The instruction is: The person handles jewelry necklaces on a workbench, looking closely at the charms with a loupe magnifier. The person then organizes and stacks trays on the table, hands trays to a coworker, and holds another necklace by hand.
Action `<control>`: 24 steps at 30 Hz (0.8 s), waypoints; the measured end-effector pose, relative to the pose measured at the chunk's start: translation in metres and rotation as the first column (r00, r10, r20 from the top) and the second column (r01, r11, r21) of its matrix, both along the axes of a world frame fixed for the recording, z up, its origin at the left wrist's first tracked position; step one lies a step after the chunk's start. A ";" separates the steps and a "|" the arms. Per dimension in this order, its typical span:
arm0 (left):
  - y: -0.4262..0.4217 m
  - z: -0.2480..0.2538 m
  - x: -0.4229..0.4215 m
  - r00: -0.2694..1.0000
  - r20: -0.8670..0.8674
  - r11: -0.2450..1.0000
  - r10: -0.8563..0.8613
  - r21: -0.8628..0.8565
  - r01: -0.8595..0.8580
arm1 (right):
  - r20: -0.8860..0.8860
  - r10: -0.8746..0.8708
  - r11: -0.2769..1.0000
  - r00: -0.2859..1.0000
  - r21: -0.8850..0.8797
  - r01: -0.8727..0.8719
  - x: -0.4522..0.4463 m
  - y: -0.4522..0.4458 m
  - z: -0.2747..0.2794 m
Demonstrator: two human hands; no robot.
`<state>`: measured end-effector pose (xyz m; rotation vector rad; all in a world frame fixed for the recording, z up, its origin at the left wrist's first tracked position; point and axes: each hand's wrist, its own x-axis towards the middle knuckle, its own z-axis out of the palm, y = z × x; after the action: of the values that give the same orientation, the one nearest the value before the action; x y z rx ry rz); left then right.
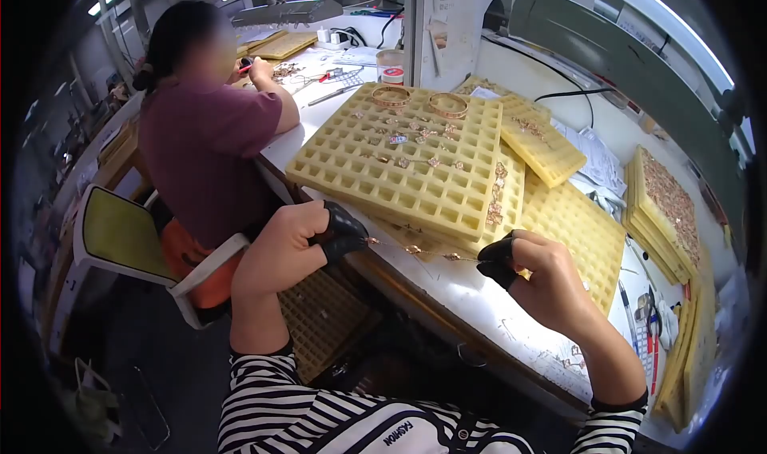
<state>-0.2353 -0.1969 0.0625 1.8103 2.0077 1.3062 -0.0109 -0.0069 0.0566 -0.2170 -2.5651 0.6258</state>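
Note:
A thin gold-coloured chain bracelet [412,249] with small ornaments is stretched between my two hands, above the table's front edge. My left hand [300,238] pinches its left end between fingertips in black finger covers. At the other end, my right hand [537,268] is closed on the chain, its thumb and forefinger also covered in black. Just beyond the chain lies a yellow grid tray [335,154] with many small square pockets. Two gold bangles [391,95] and several small jewellery pieces [402,162] rest on that tray.
More yellow trays [579,222] are stacked behind and to the right. Pliers [653,318] and other tools lie at the table's right side. A co-worker in a purple shirt [204,146] sits at the left, hands over the bench. A green-backed chair [124,230] stands behind them.

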 end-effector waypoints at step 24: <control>0.008 -0.002 -0.010 0.163 0.365 0.233 -0.917 0.156 0.960 | 0.234 0.253 0.954 0.939 -0.220 -0.203 0.026 -0.016 0.014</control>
<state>-0.2455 -0.1886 0.0605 1.9004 0.3574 0.8944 0.0156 -0.0232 0.0710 -0.0662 -2.8068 0.9956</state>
